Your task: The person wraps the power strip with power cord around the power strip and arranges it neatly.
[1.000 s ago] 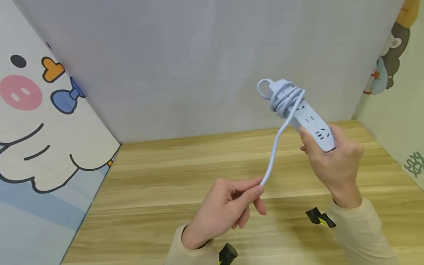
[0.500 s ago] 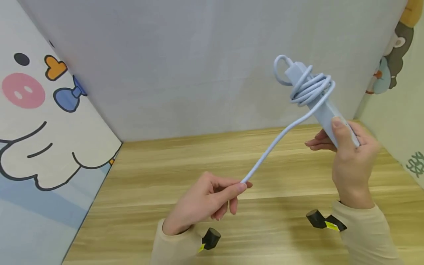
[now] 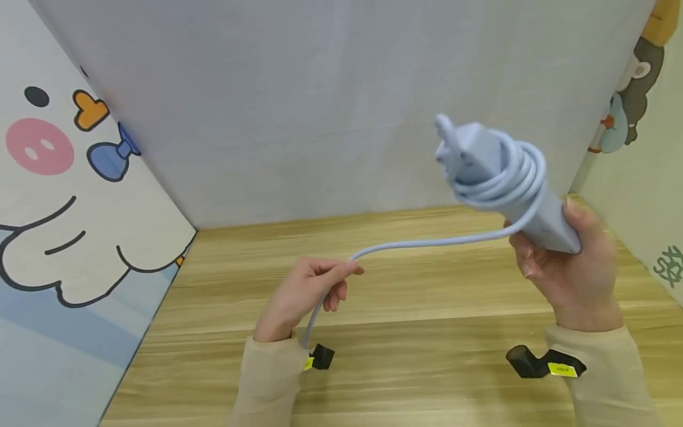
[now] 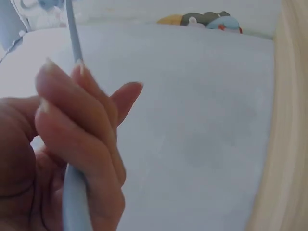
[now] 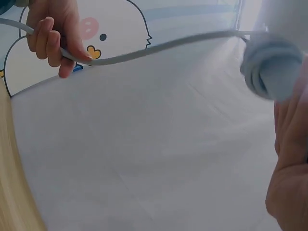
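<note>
A pale blue-white power strip (image 3: pixel 552 225) is held up in the air by the right hand (image 3: pixel 581 273), which grips its near end. Several turns of its cord (image 3: pixel 432 242) wrap the far end, where a small loop sticks out. From these turns the free cord runs left to the left hand (image 3: pixel 304 290), which pinches it between thumb and fingers. Past that hand the cord trails down beside the sleeve. In the left wrist view the cord (image 4: pixel 74 202) passes through the curled fingers. The strip's sockets face away from the head view.
Below the hands lies a wood-grain tabletop (image 3: pixel 416 367). A pale grey backdrop (image 3: pixel 299 118) stands behind it. Cartoon-printed panels rise at the left (image 3: pixel 107 237) and right (image 3: pixel 629 196). Each wrist carries a black camera mount (image 3: pixel 525 362).
The right hand has turned the strip over, hiding its sockets, and moved right. The left hand has moved left along with the cord, so a longer free stretch now spans between the hands.
</note>
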Available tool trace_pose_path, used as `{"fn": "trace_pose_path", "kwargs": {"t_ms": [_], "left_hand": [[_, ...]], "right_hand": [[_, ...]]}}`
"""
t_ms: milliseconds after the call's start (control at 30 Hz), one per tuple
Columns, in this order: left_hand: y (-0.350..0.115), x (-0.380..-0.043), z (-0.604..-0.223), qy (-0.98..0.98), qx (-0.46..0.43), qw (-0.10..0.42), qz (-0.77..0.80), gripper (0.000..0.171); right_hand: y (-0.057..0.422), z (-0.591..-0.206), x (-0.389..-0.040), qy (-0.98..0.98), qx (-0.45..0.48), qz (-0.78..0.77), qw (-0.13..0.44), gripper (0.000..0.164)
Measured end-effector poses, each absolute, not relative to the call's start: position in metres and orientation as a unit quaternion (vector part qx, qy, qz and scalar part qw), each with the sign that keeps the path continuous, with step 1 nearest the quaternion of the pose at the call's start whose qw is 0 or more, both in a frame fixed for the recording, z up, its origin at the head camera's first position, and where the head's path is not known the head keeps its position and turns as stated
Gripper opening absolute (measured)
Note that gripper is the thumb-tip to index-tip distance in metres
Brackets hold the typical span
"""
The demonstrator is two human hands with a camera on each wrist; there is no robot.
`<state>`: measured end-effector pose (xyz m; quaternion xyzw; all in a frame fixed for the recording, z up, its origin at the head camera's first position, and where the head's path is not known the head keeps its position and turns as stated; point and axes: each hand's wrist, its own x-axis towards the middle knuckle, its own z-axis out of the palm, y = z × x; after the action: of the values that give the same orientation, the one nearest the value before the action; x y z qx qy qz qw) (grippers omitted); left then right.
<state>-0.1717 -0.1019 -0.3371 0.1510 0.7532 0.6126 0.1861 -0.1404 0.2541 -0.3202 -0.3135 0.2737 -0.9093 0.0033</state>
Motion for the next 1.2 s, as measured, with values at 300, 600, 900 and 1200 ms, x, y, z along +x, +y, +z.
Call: {"fn": "trace_pose_path", "kwargs": {"t_ms": [300, 600, 900, 1200], "left_hand": [[-0.108, -0.188, -0.354, 0.762, 0.054, 0.114, 0.635, 0.028], [-0.089, -0.170, -0.339, 0.750, 0.043, 0.054, 0.658, 0.018], [-0.060, -0.132, -0.316, 0.728, 0.145, 0.012, 0.670, 0.017], [-0.044, -0.118, -0.317, 0.740, 0.245, 0.100, 0.618, 0.027]], "right_hand": [[0.258, -0.329, -0.139, 0.570, -0.484, -0.636, 0.190, 0.038], [0.227, -0.322, -0.127, 0.822, -0.366, -0.386, 0.202, 0.011], [0.212, -0.329, -0.141, 0.900, -0.279, -0.333, 0.038, 0.027], [0.219, -0.336, -0.151, 0.878, -0.261, -0.290, -0.277, 0.026]]}}
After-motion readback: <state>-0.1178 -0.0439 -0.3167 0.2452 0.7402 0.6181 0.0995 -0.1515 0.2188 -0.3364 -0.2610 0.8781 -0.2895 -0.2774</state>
